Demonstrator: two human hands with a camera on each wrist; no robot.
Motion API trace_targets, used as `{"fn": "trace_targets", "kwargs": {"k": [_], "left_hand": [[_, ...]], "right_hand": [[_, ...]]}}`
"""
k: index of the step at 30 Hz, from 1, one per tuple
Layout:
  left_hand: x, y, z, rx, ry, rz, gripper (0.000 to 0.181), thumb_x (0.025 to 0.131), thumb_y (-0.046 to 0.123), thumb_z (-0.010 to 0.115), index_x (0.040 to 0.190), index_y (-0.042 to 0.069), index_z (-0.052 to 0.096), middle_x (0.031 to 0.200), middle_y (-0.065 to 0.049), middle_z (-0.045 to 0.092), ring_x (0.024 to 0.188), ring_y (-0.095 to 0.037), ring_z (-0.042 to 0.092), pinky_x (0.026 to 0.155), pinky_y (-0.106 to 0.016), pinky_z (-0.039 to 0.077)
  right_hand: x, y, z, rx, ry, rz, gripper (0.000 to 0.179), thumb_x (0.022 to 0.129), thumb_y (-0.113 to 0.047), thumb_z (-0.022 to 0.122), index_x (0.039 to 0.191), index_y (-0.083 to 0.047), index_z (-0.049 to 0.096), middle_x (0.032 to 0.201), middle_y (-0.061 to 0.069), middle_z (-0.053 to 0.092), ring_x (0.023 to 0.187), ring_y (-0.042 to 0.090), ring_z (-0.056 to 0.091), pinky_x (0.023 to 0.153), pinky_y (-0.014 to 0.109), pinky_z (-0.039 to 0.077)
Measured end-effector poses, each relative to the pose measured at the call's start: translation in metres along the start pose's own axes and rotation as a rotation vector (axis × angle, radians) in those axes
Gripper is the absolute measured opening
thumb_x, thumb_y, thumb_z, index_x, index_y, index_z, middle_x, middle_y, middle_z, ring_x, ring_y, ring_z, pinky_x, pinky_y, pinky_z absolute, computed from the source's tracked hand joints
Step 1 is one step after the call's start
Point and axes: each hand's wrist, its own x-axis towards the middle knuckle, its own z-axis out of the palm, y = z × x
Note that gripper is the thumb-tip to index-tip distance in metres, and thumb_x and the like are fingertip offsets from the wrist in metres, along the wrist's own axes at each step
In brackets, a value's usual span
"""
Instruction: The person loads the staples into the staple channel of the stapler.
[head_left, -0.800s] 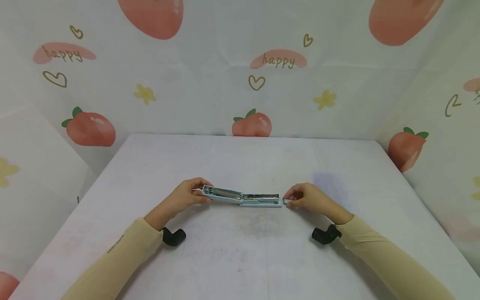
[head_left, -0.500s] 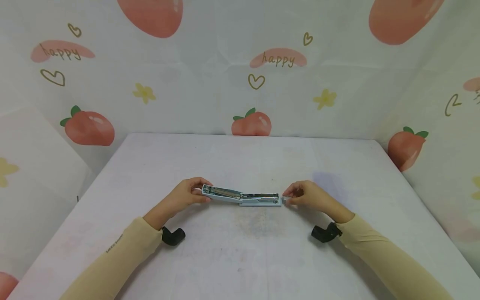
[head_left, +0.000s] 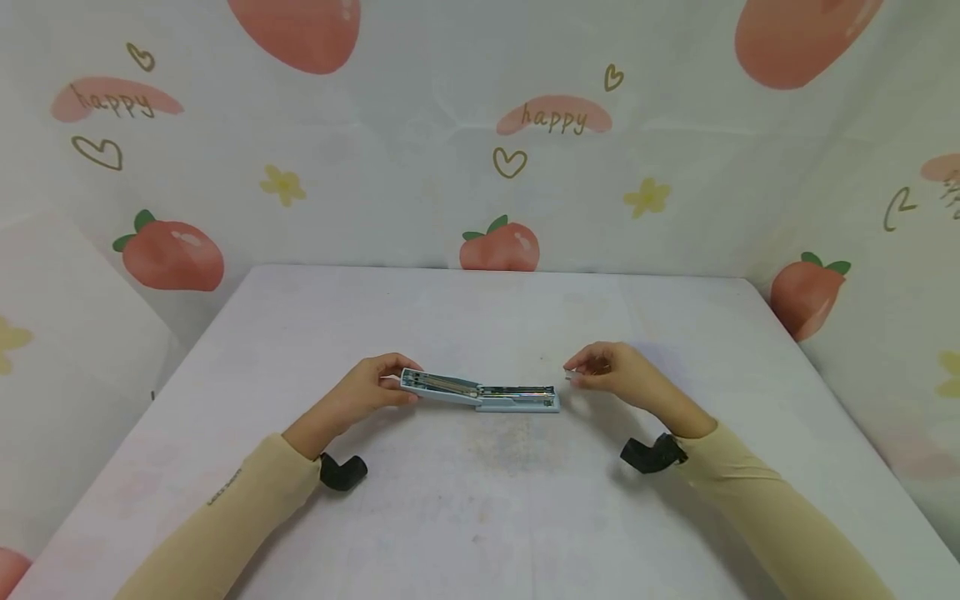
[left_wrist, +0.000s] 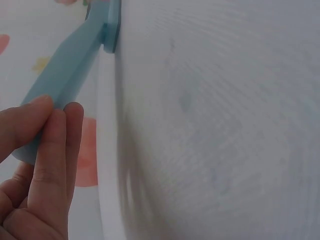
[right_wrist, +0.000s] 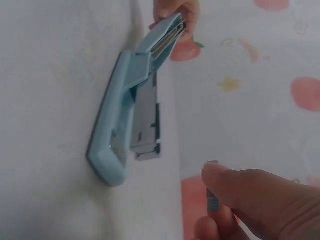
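Note:
A light blue stapler [head_left: 517,402] lies opened out on the table, its cover folded far back to the left. My left hand [head_left: 375,383] grips the end of the raised cover [left_wrist: 60,75] between thumb and fingers. In the right wrist view the metal staple channel [right_wrist: 146,120] stands above the stapler's base [right_wrist: 111,135]. My right hand [head_left: 611,367] is raised off the table, just beyond the base's right end and apart from it. Its thumb and fingers pinch a short grey strip of staples [right_wrist: 213,200], partly covered by the thumb.
The stapler rests near the middle of a white table [head_left: 480,500]. A cloth backdrop [head_left: 420,167] printed with peaches, flowers and hearts hangs behind and at both sides. Black wrist mounts [head_left: 652,454] stick out below each sleeve.
My right hand has lifted with the staple strip, from beside the base's right end to a little higher and farther back. The left hand and stapler have hardly moved.

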Motion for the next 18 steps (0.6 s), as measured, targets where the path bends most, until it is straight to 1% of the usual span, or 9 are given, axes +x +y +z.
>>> {"fn": "trace_targets", "kwargs": {"k": [3,7,15,18], "left_hand": [[0.000,0.001,0.000,-0.006,-0.003,-0.003,0.044,0.084,0.001,0.072,0.124,-0.003,0.054,0.112,-0.015,0.059,0.089,-0.010,0.065,0.072,-0.022,0.051],[-0.001,0.002,0.000,-0.012,-0.001,-0.001,0.044,0.084,0.000,0.072,0.124,-0.004,0.054,0.110,-0.014,0.059,0.087,-0.009,0.065,0.072,-0.022,0.051],[-0.002,0.003,0.001,-0.013,0.009,-0.011,0.044,0.083,-0.001,0.072,0.123,-0.004,0.055,0.109,-0.014,0.058,0.086,-0.009,0.064,0.073,-0.022,0.053],[-0.002,0.003,0.001,-0.011,0.010,-0.013,0.044,0.083,-0.001,0.072,0.124,-0.004,0.054,0.109,-0.014,0.058,0.086,-0.009,0.064,0.073,-0.022,0.053]], "right_hand": [[0.000,-0.008,-0.001,0.028,0.006,0.009,0.025,0.086,-0.018,0.074,0.107,-0.006,0.071,0.096,0.003,0.067,0.088,0.016,0.059,0.075,0.024,0.050],[0.001,-0.017,0.001,0.044,0.027,-0.011,0.024,0.085,-0.019,0.075,0.106,-0.009,0.071,0.099,0.003,0.068,0.091,0.017,0.061,0.078,0.025,0.051],[0.004,-0.030,0.009,0.086,0.049,-0.050,0.024,0.084,-0.020,0.076,0.106,-0.012,0.072,0.101,0.003,0.069,0.090,0.018,0.060,0.077,0.023,0.051],[0.005,-0.035,0.012,0.104,0.061,-0.068,0.023,0.084,-0.018,0.077,0.105,-0.012,0.072,0.101,0.003,0.069,0.089,0.018,0.061,0.077,0.023,0.052]]}}
